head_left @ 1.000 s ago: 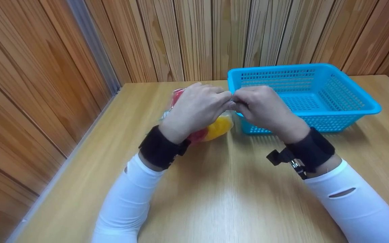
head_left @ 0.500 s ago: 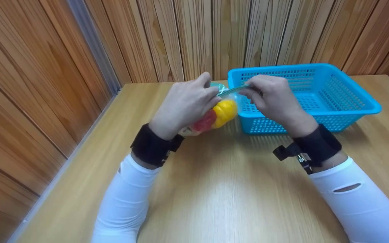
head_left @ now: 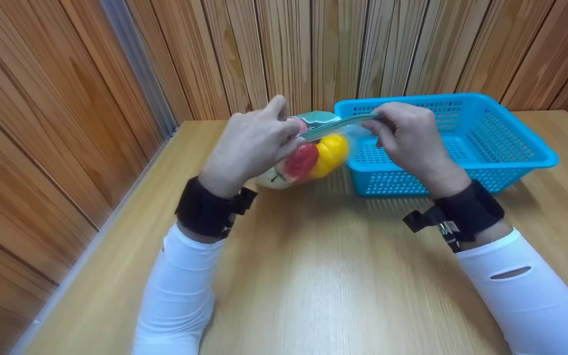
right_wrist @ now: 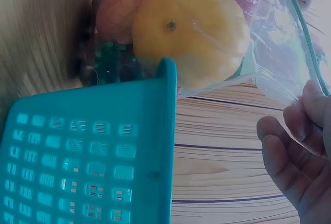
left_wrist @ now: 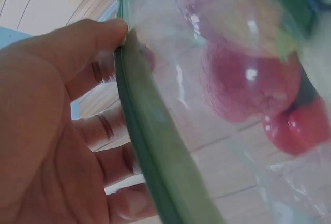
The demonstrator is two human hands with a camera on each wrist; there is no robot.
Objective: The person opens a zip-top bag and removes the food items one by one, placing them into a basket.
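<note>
Head view, bag: a clear zip bag point(head_left: 313, 153) is being held up off the table point(head_left: 313, 276), just beside the blue basket point(head_left: 511, 148), at its left wall.
Head view, hands: the bag's green zip strip point(head_left: 343, 123) is being pinched at one end by the left hand point(head_left: 254, 143) and at the other by the right hand point(head_left: 407, 138), fingers curled.
Head view, contents: a red pepper point(head_left: 301, 160) and a yellow pepper point(head_left: 331, 153) are being carried inside.
Left wrist view: the strip point(left_wrist: 150, 146) is being gripped between thumb and fingers point(left_wrist: 103, 125); red fruit point(left_wrist: 248, 84) is showing through the plastic.
Right wrist view: the yellow pepper point(right_wrist: 191, 27) is being hung just beyond the basket rim point(right_wrist: 165, 131); the strip point(right_wrist: 305, 38) is being nipped by the fingertips point(right_wrist: 315, 105).
</note>
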